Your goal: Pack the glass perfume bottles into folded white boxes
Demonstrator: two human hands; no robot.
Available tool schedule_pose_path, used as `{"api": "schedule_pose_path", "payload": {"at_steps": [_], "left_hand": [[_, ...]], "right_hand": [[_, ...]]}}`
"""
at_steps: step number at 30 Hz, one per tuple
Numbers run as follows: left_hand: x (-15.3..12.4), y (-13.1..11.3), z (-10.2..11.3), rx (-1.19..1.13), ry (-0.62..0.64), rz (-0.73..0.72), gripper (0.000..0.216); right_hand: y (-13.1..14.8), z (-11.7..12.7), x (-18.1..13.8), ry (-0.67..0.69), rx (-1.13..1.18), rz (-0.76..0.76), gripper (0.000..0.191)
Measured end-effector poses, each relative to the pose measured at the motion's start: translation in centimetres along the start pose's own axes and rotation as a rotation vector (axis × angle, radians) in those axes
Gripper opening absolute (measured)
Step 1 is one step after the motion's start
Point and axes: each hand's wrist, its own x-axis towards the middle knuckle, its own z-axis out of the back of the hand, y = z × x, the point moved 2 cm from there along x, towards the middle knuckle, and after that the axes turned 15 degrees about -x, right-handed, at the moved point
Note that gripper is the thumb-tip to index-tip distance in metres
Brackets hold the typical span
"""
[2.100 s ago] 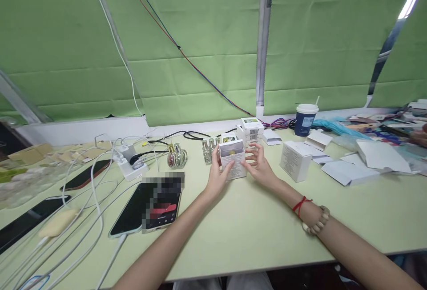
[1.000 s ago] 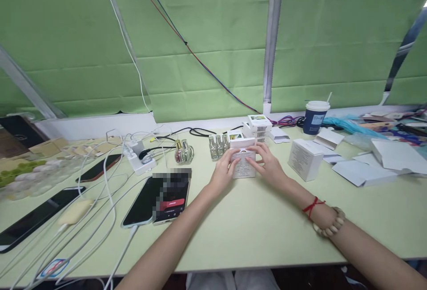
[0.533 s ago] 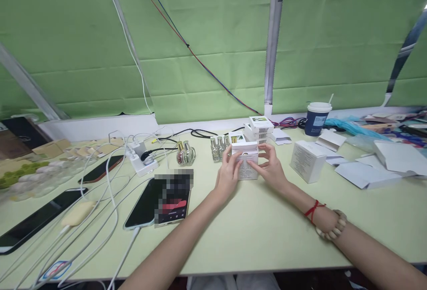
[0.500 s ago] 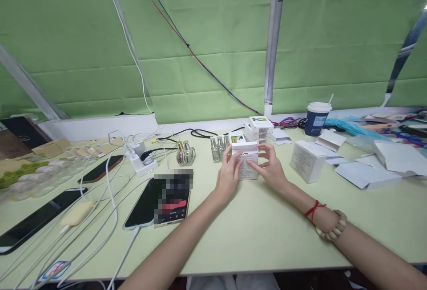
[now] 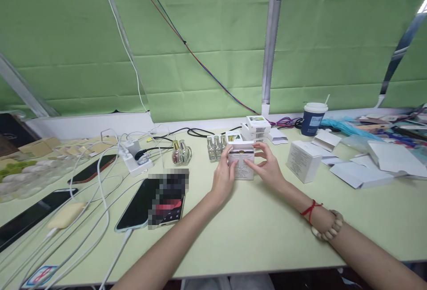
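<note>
A small white printed carton (image 5: 244,170) stands upright on the table, its top flap raised. My left hand (image 5: 223,174) grips its left side, thumb on the front face. My right hand (image 5: 267,167) holds the right side, thumb pressed to the front and index finger at the top edge. Just behind the carton are several small glass bottles (image 5: 216,148) with silver caps, partly hidden by my left hand. Stacked white boxes (image 5: 257,125) with barcodes rise behind it. Another white printed carton (image 5: 303,162) stands to the right of my right hand.
Phones (image 5: 136,203) and white cables (image 5: 105,205) lie at the left, by a power strip (image 5: 135,161). Round glass bottles (image 5: 182,154) stand mid-table. At the right are a lidded paper cup (image 5: 313,118) and flattened white cartons (image 5: 363,172).
The view has shifted slightly, so most things sit a little further left. Both hands keep hold of the carton, and its flap opening shows a dark strip along the front edge.
</note>
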Motion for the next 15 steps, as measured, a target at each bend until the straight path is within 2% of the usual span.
{"api": "schedule_pose_path", "payload": {"at_steps": [3, 7, 11, 15], "left_hand": [[0.16, -0.07, 0.06, 0.018, -0.004, 0.026, 0.039], [0.51, -0.52, 0.37, 0.094, 0.053, 0.035, 0.029], [0.56, -0.72, 0.61, 0.127, 0.069, 0.028, 0.032], [0.37, -0.55, 0.59, 0.139, 0.046, 0.068, 0.045]], "right_hand": [[-0.25, -0.08, 0.13, -0.004, 0.004, -0.002, 0.053], [-0.35, -0.06, 0.29, -0.008, 0.039, -0.012, 0.053], [-0.02, 0.03, 0.28, -0.001, 0.060, -0.012, 0.057], [0.09, 0.08, 0.30, 0.010, 0.076, -0.018, 0.057]]}}
